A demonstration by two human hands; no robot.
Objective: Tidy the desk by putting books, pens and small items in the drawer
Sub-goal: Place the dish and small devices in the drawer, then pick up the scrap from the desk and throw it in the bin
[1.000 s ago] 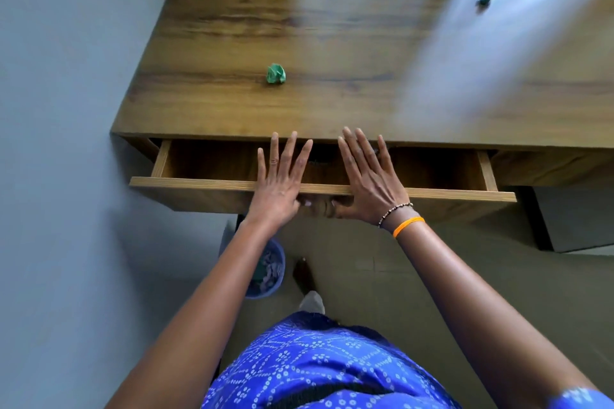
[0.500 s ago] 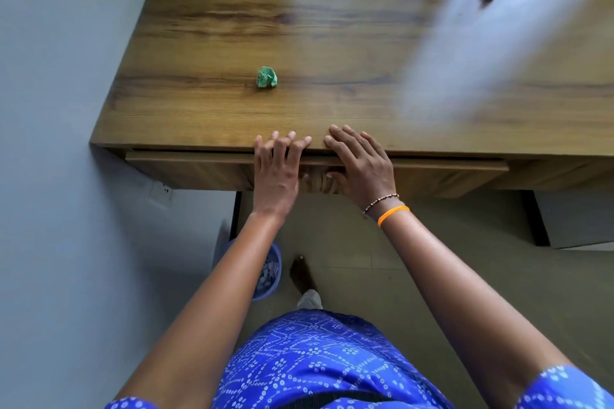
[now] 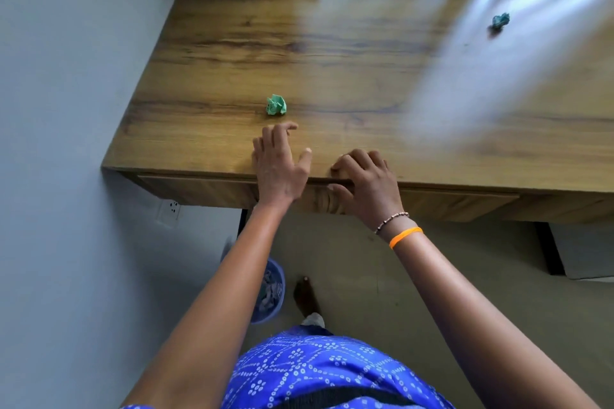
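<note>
My left hand (image 3: 277, 166) hangs released just short of the green paper ball (image 3: 276, 105); I'd pinch it lightly. Right hand (image 3: 363, 181), curled, holds nothing at the drawer (image 3: 199, 191).

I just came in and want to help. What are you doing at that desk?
A person stands at a brown wooden desk. Its wide wooden drawer sits shut under the front edge. The left hand reaches over the desktop toward a crumpled green paper ball without touching it. The right hand rests on the desk's front edge, fingers curled, thumb on the drawer front. A second crumpled ball, teal-blue, lies far off to the right. A blue plastic bin stands on the floor below.
</note>
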